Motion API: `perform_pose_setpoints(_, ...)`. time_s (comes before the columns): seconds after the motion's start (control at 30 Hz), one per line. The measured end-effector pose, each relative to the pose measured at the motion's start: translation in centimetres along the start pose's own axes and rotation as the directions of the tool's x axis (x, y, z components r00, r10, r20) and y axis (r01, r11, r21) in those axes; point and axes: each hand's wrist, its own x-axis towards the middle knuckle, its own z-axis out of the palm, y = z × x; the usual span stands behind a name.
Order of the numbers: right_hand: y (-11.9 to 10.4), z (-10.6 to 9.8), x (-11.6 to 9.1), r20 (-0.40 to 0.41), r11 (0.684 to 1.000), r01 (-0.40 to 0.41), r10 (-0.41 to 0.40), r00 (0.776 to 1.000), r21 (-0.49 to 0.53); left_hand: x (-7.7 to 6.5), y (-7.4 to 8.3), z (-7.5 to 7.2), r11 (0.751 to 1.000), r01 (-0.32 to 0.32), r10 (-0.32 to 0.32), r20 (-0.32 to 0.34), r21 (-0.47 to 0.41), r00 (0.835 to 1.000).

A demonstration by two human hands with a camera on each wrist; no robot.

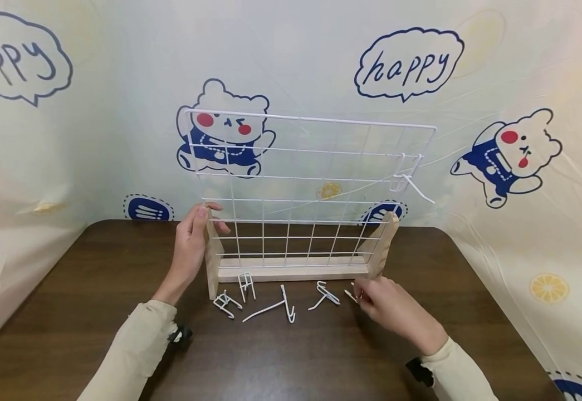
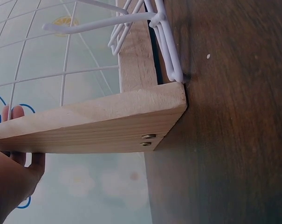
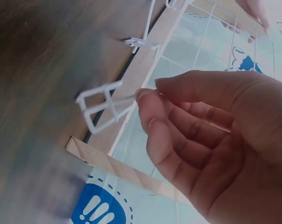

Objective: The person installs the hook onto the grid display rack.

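Observation:
A white wire grid [image 1: 298, 238] stands upright in a wooden base [image 1: 293, 273]. My left hand [image 1: 189, 245] grips the top of the left wooden side piece [image 1: 213, 256], fingers reaching round behind it. At the front right, my right hand [image 1: 396, 311] pinches a white wire hook [image 3: 112, 107] by its arm between thumb and forefinger; its square frame points at the table. Several other hooks lie before the base, among them a long-armed hook [image 1: 285, 303] and a smaller hook [image 1: 327, 293]. One hook [image 1: 419, 190] hangs on the grid's upper right.
The right wooden side piece [image 1: 385, 245] stands just behind the right hand. All this is on a dark brown table [image 1: 291, 362]. Close behind the table hangs a printed cloth [image 1: 316, 61] with bears and lettering. Screw heads [image 2: 148, 136] show on the left side piece.

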Motion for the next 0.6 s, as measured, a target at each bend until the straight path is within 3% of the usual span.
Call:
perform_pose_setpoints(0.4,0.07,-0.66,0.81,0.013,0.974,-0.005,0.002,1.0,0.224,0.34,0.13,0.05,1.0,-0.004,0.004,0.001,-0.011,1.0)
perform_pose_setpoints(0.6,-0.12,-0.56,0.72,0.055,0.961,-0.02,0.005,0.998,0.276,0.24,0.08,0.12,1.0,0.017,-0.017,0.001,-0.009,1.0)
